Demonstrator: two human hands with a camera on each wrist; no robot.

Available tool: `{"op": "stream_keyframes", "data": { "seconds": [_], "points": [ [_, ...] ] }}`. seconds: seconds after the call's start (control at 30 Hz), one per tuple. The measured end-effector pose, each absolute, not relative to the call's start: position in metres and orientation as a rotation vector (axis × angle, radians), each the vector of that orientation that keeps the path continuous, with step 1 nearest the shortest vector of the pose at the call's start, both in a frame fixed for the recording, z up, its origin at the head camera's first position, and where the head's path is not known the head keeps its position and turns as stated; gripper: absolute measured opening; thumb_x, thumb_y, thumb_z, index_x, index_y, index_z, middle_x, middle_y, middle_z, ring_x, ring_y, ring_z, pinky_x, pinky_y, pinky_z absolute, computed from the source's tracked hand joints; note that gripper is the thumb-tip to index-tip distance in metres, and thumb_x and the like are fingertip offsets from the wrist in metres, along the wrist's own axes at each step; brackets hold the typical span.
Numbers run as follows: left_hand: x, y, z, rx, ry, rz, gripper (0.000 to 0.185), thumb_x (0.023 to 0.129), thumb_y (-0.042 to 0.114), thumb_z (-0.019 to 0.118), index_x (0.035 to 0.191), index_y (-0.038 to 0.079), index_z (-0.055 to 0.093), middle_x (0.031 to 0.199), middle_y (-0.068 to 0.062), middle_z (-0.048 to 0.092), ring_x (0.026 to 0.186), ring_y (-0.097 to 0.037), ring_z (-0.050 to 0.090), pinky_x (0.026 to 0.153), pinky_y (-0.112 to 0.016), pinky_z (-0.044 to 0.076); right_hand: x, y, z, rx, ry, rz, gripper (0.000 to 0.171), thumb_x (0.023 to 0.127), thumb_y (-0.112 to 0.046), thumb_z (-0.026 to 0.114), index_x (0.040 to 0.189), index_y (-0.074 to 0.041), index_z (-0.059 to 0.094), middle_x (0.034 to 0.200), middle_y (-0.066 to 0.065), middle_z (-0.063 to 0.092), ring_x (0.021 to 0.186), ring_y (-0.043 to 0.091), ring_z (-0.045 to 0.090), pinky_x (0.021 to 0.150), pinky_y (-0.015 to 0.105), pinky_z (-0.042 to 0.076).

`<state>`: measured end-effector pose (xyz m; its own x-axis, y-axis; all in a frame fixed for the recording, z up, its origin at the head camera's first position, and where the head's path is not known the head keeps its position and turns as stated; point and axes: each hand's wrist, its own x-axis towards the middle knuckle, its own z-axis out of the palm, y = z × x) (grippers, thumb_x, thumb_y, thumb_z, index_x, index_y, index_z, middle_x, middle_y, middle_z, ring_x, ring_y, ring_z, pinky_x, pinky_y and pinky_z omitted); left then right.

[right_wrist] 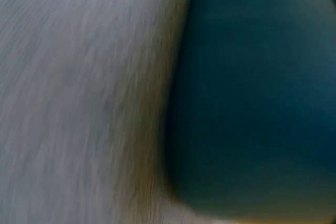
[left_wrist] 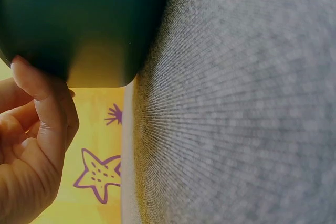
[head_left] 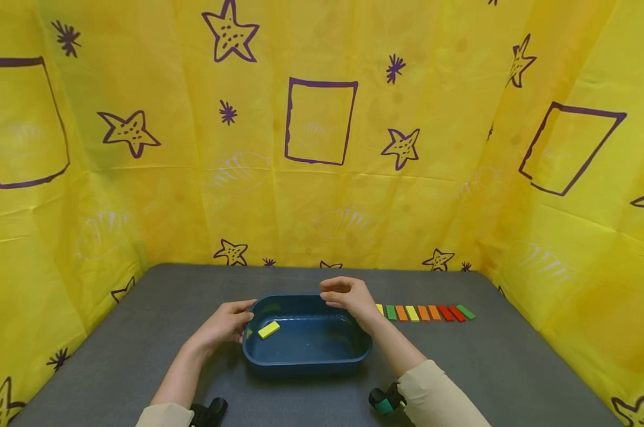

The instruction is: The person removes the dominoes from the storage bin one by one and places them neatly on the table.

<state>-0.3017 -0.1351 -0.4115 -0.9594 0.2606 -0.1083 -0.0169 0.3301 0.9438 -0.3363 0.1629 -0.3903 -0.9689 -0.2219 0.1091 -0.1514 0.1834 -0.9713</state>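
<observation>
A dark blue oval-cornered plastic tub (head_left: 307, 359) stands on the table in front of me. One yellow block (head_left: 268, 330) lies inside it, near the left end. My left hand (head_left: 227, 323) grips the tub's left end at the rim; the left wrist view shows its curled fingers (left_wrist: 44, 108) against the tub wall (left_wrist: 79, 19). Over the back right part of the rim is my right hand (head_left: 351, 299), its fingers loosely bent and pointing left, with no object visible in them. The right wrist view holds only the tub's side (right_wrist: 252, 103) and blurred tabletop; that hand is out of it.
Right of the tub runs a row of several small blocks: yellow, green (head_left: 391, 312), orange (head_left: 401, 313) and red (head_left: 446, 314). My right forearm partly covers the row's left end. A yellow curtain (head_left: 322, 207) with purple drawings surrounds the grey table (head_left: 514, 367).
</observation>
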Motion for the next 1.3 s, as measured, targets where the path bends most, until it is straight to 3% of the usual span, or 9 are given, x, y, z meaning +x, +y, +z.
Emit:
{"op": "stream_keyframes", "data": {
  "seconds": [0.37, 1.07, 1.3],
  "points": [
    [-0.301, -0.137, -0.409, 0.233, 2.348, 1.678, 0.053, 0.102, 0.011, 0.046, 0.150, -0.008, 0.032, 0.087, -0.010, 0.059, 0.065, -0.014, 0.053, 0.058, -0.025, 0.051, -0.337, 0.115, -0.393, -0.582, 2.306, -1.689, 0.035, 0.088, -0.012, 0.073, 0.121, -0.001, 0.068, 0.123, 0.021, 0.068, 0.103, 0.024, 0.071, 0.090, 0.037, 0.059],
    [-0.301, -0.135, -0.411, 0.234, 2.341, 1.691, 0.053, 0.101, 0.011, 0.045, 0.149, -0.008, 0.033, 0.089, -0.011, 0.061, 0.067, -0.014, 0.054, 0.059, -0.025, 0.051, -0.351, 0.076, -0.409, -0.492, 2.249, -1.547, 0.030, 0.086, -0.005, 0.072, 0.116, 0.000, 0.071, 0.118, 0.019, 0.071, 0.098, 0.021, 0.072, 0.084, 0.039, 0.060],
    [-0.302, -0.135, -0.411, 0.238, 2.331, 1.697, 0.054, 0.102, 0.011, 0.045, 0.150, -0.009, 0.031, 0.088, -0.011, 0.061, 0.067, -0.014, 0.054, 0.058, -0.025, 0.050, -0.349, 0.075, -0.417, -0.498, 2.329, -1.429, 0.033, 0.085, -0.003, 0.072, 0.118, -0.005, 0.072, 0.119, 0.013, 0.072, 0.099, 0.023, 0.071, 0.080, 0.038, 0.061]
  ]
}}
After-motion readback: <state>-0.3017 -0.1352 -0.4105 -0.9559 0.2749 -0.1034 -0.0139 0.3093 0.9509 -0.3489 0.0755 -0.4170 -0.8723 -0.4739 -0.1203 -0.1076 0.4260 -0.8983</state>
